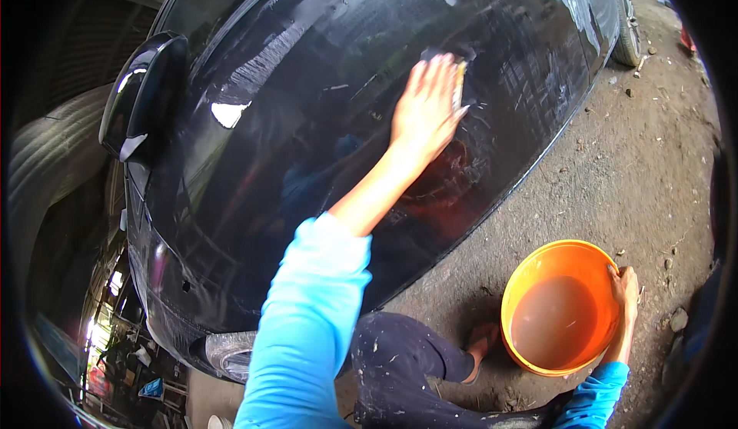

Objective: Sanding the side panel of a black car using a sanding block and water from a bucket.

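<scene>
My left hand (427, 106) presses a thin yellowish pad (460, 83) against the side of a glossy dark car (323, 121), its fingers laid together over the pad, which is mostly hidden. Pale wet smears and red reflections show on the paintwork around it. At the lower right, my right hand (623, 283) grips the rim of an orange bucket (530, 271) holding murky brownish liquid.
A side mirror (142, 94) sticks out at upper left. Wheels show at upper right (626, 29) and lower left (231, 352). My bent leg (396, 360) is beside the bucket on stony, dusty ground (584, 160). Cluttered items (154, 388) lie at lower left.
</scene>
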A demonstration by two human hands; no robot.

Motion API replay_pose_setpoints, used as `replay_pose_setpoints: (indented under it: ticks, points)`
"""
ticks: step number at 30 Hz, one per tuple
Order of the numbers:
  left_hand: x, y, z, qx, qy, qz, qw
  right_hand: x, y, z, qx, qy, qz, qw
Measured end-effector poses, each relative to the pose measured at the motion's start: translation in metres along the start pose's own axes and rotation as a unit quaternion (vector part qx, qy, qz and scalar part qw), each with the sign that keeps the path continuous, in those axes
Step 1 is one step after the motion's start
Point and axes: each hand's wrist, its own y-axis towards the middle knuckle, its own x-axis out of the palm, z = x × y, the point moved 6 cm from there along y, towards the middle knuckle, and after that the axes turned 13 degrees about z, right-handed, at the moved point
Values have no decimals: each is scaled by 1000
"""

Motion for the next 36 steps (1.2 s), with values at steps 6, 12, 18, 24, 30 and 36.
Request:
replay_pose_setpoints:
  ticks: [6,12,18,24,30,36]
  points:
    - [-124,-231,-18,-73,135,-159,975,3,6,27,25,-8,-27,999]
    - [-46,-18,-26,-120,21,-20,992,11,7,10,9,3,-46,999]
    - [-85,-71,-35,-73,36,-29,996,0,2,22,-25,-10,6,1000]
    - [-149,-224,-49,-182,134,-129,966,23,8,47,-49,4,24,999]
    - [-34,10,-43,-27,121,17,992,21,1,23,-33,-1,-14,999]
    - [-86,-143,-13,-42,51,-161,985,0,-1,33,-65,-35,40,996]
